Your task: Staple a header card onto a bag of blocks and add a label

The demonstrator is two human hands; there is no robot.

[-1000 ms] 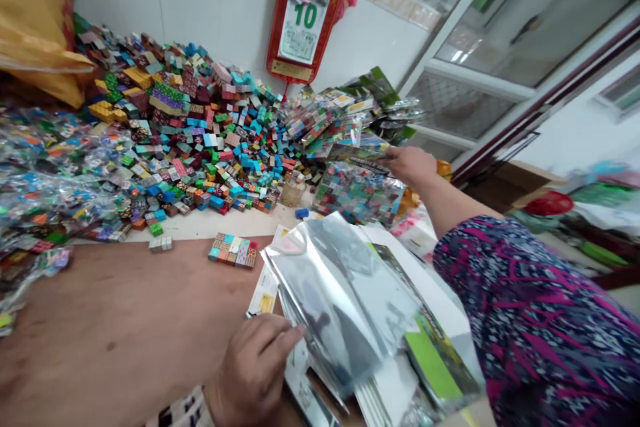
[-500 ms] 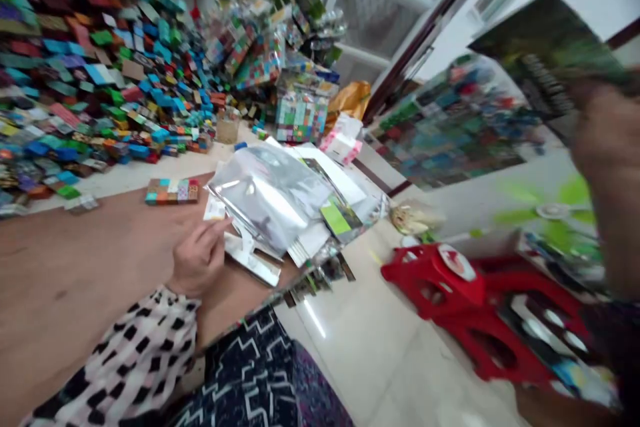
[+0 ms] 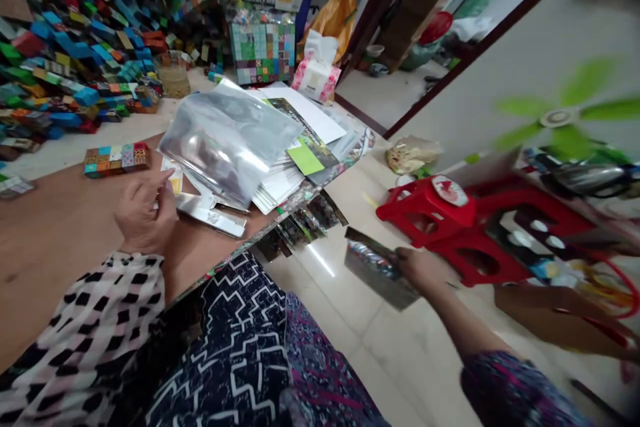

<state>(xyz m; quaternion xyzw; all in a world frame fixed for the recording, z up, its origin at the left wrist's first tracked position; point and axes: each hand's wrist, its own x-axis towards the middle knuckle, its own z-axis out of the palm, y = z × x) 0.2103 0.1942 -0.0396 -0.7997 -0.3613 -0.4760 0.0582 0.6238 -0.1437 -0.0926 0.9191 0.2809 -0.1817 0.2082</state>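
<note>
My left hand rests on the brown table top, fingers loosely bent, touching the edge of a stack of silvery plastic bags. Whether it grips anything is unclear. My right hand is lowered beside the table over the tiled floor and holds a filled packet of coloured blocks. A short row of joined coloured blocks lies just beyond my left hand.
A large heap of loose coloured blocks covers the far left. Filled packets stand behind the bags, next to a tissue pack. A red plastic stool and a green fan stand on the right.
My right hand took a packet from the pile at the back, swung it right and brought it down beside the table. The view turned right and downward. My left hand stayed at the bags.
</note>
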